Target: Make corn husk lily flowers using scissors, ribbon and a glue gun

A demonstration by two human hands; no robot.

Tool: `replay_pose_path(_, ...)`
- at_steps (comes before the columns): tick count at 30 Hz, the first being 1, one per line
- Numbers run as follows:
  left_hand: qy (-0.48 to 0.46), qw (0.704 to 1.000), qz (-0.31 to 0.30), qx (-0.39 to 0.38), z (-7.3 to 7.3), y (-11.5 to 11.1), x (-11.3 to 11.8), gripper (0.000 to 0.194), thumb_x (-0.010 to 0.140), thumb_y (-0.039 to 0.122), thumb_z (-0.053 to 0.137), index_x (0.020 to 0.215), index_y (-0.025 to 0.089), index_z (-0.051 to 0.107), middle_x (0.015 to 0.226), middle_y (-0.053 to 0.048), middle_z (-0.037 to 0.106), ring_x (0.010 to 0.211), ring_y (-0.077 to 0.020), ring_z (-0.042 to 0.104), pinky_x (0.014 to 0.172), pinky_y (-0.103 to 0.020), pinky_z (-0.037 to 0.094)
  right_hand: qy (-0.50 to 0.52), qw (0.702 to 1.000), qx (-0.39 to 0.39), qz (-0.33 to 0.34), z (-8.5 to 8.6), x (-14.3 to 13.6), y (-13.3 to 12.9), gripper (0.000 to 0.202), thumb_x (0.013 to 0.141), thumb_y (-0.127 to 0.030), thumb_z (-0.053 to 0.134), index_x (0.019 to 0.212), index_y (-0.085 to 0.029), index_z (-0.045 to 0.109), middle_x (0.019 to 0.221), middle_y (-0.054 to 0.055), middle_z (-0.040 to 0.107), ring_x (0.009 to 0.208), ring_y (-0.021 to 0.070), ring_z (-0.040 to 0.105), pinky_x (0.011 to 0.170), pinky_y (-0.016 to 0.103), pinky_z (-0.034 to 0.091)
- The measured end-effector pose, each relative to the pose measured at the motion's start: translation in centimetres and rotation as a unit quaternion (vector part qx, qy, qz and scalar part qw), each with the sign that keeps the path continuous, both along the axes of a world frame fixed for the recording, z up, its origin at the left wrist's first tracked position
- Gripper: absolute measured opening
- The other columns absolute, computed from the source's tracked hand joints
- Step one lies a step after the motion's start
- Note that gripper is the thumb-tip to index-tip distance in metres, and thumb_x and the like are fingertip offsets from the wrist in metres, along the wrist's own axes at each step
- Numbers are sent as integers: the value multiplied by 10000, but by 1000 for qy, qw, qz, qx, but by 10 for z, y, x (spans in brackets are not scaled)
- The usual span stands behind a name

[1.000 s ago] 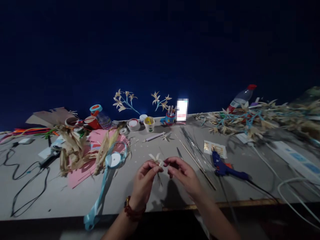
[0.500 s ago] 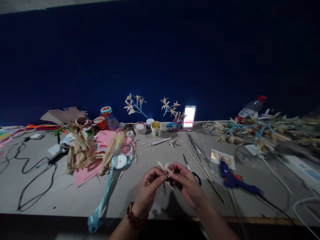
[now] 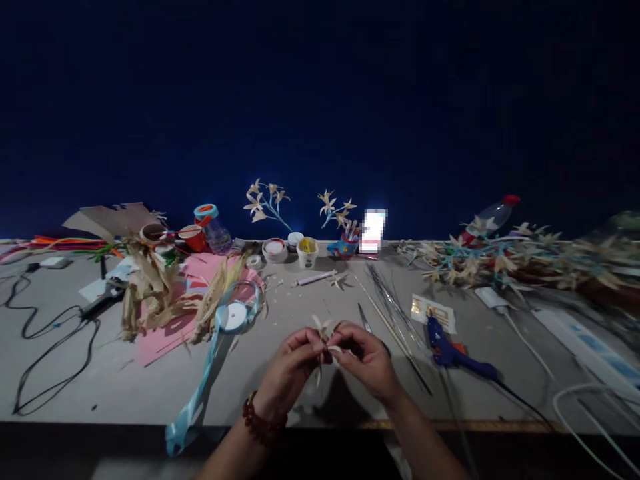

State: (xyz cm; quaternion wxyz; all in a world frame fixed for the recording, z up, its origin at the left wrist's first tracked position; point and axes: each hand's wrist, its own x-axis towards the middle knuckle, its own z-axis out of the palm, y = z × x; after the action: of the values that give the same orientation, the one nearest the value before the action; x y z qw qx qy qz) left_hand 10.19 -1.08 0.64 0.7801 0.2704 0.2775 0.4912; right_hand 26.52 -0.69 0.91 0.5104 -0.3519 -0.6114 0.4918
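Between my two hands, low in the middle of the head view, is a small pale husk flower (image 3: 321, 324) with pointed petals and thin ends hanging below. My left hand (image 3: 294, 360) pinches it near its base. Thumb and fingers of my right hand (image 3: 364, 360) are closed on a petal from the other side. Partly behind my right hand lie scissors (image 3: 365, 319). Farther back, a loose husk flower (image 3: 340, 281) rests beside a white pen-like stick (image 3: 314, 279).
Left are dried corn husks (image 3: 150, 293) on pink paper (image 3: 155, 343) and a blue ribbon roll (image 3: 233, 317). Right are metal wires (image 3: 390, 297), a blue glue gun (image 3: 457, 353), a power strip (image 3: 590, 347) and heaped husk-flower branches (image 3: 500, 257). A lit phone (image 3: 373, 230) stands behind.
The view has shifted slightly, so the table things sit a little farther left. My fingers have changed their hold on the flower, and its petals are turned differently.
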Motion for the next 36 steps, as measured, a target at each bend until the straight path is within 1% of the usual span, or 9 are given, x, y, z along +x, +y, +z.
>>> replay_pose_path(2,64,996,46,42,1,0,1,125,775,236,748,721,150,676,837,-40,634,766,-137,556,778,-265,423,-4,999,25,-46,0,1,-1,60,855,-263,676,827,-210,683,810,26,603,764,171,592,683,285,482)
replay_pose_path(5,165,973,117,108,2,1,3,138,804,265,726,729,159,680,906,-51,640,863,-164,567,817,-266,420,20,993,15,-117,2,-1,-4,71,868,-261,653,813,-215,647,805,18,576,735,162,554,652,272,452)
replay_pose_path(7,207,960,136,129,2,1,5,155,819,289,712,735,165,675,861,-45,637,854,-172,569,800,-265,421,10,988,23,-153,5,-1,-6,87,868,-269,648,798,-218,634,826,23,570,751,169,544,658,274,444)
replay_pose_path(10,239,951,140,135,1,0,8,170,827,315,699,742,171,667,796,-35,632,790,-169,562,757,-264,423,-31,977,67,-198,12,-2,-5,76,845,-263,672,787,-222,644,948,52,577,906,207,562,735,295,458)
replay_pose_path(12,254,947,134,146,1,-1,9,177,830,324,693,744,172,665,790,-38,638,775,-170,563,745,-264,424,-51,973,95,-205,16,-3,-3,44,833,-251,679,801,-229,660,992,61,579,979,227,561,788,319,466)
replay_pose_path(16,274,937,133,173,2,-2,11,206,834,341,682,719,172,654,785,-52,646,761,-180,568,723,-267,427,-102,965,120,-211,20,-5,0,24,834,-232,666,814,-234,679,1001,67,591,1000,242,564,855,373,469)
replay_pose_path(23,323,914,136,203,5,-2,12,199,845,291,649,686,176,619,693,-24,601,702,-167,536,695,-261,407,-161,945,149,-244,19,-6,-3,45,843,-201,656,828,-235,682,1012,60,578,1007,238,564,883,379,457)
replay_pose_path(30,324,915,124,206,7,-3,12,188,846,277,637,688,177,619,701,-30,615,709,-174,548,709,-269,413,-193,931,176,-255,17,-5,-2,55,849,-187,650,850,-236,674,1010,59,577,1005,239,561,865,386,459)
replay_pose_path(36,301,928,121,182,3,-3,13,192,838,301,655,694,177,630,700,-24,620,712,-171,547,711,-262,420,-202,924,195,-259,14,-7,-2,69,861,-181,637,876,-242,666,1002,55,583,1003,241,564,870,397,454)
